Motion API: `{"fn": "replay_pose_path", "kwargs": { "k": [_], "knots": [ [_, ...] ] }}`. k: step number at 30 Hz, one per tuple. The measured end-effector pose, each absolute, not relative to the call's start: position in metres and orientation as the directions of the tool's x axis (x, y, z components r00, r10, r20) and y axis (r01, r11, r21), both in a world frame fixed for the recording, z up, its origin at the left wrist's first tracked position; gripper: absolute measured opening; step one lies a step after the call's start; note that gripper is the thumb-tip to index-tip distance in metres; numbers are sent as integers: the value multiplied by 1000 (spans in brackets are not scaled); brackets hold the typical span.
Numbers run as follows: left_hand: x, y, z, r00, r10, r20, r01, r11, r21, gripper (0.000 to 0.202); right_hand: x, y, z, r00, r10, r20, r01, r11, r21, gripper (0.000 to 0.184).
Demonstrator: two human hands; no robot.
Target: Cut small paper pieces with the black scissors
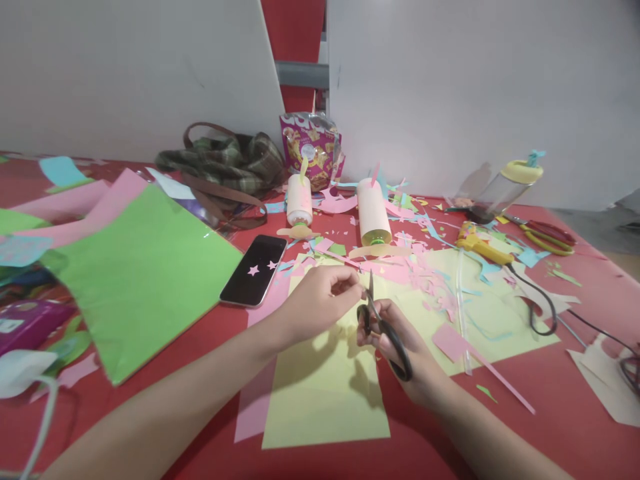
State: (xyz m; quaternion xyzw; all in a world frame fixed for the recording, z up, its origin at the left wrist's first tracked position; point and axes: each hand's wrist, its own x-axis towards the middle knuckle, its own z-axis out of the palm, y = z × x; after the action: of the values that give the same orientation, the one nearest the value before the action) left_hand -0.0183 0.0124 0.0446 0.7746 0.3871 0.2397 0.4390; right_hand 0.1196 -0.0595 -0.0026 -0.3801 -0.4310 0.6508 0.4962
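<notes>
My right hand [400, 337] grips black-handled scissors [383, 327], blades pointing up and away from me. My left hand [323, 297] is closed in a pinch right at the blade tips, holding a tiny scrap I cannot make out. Both hands hover over a pale yellow paper sheet [325, 393] that lies on a pink sheet [253, 407] on the red table [200, 340]. Pink and blue paper cuttings [425, 273] are scattered just beyond the hands.
A black phone [254, 270] with small pink stars on it lies left of the hands, beside a large green sheet [145, 273]. Two paper-wrapped tubes [373, 210], a snack bag [310, 150], a plaid bag [225, 163], a yellow glue gun [483, 247], red-handled scissors [545, 235] and a bottle [505, 187] stand farther back.
</notes>
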Motion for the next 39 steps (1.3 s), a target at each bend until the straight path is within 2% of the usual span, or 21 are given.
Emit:
{"fn": "replay_pose_path", "kwargs": {
  "k": [8,17,29,39],
  "knots": [
    [-16,11,45,583,812,45,410,-342,846,19,121,-58,0,-219,972,-82,-296,-146,-944,28],
    [-15,8,39,545,836,67,335,-291,896,20,121,-58,-4,-228,970,-81,-332,-155,-930,25],
    [-11,6,34,511,860,20,280,-188,941,21,122,-59,-9,-216,971,-104,-335,-174,-926,21],
    [-10,5,34,521,854,-6,247,-144,958,21,121,-58,-9,-243,968,-60,-385,-153,-910,24]
  ]
}}
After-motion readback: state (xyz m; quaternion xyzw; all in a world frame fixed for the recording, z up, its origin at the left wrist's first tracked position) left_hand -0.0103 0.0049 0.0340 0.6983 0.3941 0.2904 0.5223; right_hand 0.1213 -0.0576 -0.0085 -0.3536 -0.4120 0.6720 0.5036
